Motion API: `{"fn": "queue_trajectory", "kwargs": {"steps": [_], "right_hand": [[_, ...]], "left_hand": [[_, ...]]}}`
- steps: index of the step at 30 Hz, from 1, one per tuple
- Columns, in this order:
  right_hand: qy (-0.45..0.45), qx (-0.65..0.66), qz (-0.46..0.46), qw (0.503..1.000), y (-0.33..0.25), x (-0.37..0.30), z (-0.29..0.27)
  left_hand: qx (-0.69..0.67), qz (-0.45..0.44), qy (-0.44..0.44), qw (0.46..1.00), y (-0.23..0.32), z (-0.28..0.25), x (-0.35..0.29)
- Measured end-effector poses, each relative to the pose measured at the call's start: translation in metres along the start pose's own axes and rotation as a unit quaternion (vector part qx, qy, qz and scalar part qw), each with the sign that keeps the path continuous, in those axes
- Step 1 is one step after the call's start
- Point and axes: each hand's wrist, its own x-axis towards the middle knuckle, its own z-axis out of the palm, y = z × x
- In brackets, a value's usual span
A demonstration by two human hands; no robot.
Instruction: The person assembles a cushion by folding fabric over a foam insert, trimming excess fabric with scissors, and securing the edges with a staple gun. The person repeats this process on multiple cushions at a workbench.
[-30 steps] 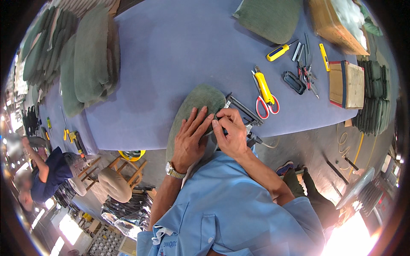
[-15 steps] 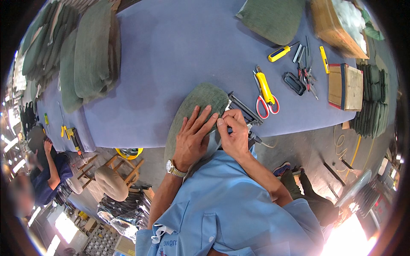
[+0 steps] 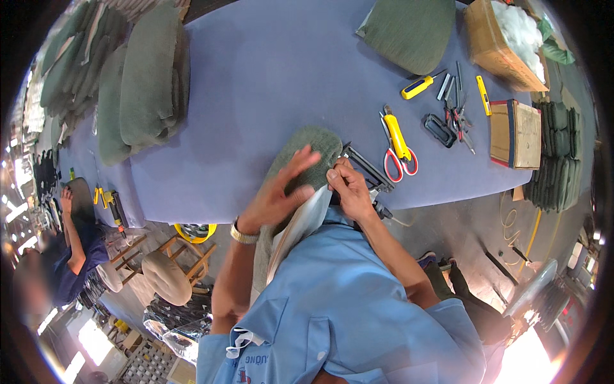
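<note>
A green fabric-covered seat pad (image 3: 313, 142) rests at the table's front edge, against my body. It is tilted so that its pale underside (image 3: 299, 225) shows. My left hand (image 3: 276, 195) is lifted over the pad's green face, fingers spread and slightly blurred, holding nothing. At the pad's right edge, my right hand (image 3: 350, 191) has thumb and fingers pinched on the cover fabric; the exact grip is partly hidden. Just beyond the right hand lies a black staple gun (image 3: 369, 168), partly covered by that hand.
Right of the pad lie red-handled scissors (image 3: 401, 165), a yellow cutter (image 3: 398, 136), a yellow screwdriver (image 3: 417, 88) and pliers (image 3: 457, 118). Boxes (image 3: 515, 136) stand at the right end. Green pads (image 3: 150, 77) are stacked at the left. A co-worker (image 3: 77, 256) sits far left.
My left hand has risen off the pad's green face, its fingers spreading. The pad has tilted, showing more of its pale underside. My right hand stays at the right edge.
</note>
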Motion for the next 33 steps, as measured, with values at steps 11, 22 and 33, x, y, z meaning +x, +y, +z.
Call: {"fn": "queue_trajectory", "kwargs": {"steps": [11, 22, 33], "right_hand": [[-0.056, 0.049, -0.031, 0.997, 0.020, 0.015, 0.002], [-0.113, -0.031, -0.061, 0.991, 0.013, 0.014, -0.018], [0.029, -0.404, 0.014, 0.914, 0.026, -0.024, -0.044]], "left_hand": [[0.189, -0.036, 0.025, 0.981, -0.031, 0.010, 0.037], [0.285, -0.031, 0.047, 0.957, -0.020, 0.029, 0.034], [0.391, -0.081, 0.041, 0.916, 0.014, 0.038, 0.034]]}}
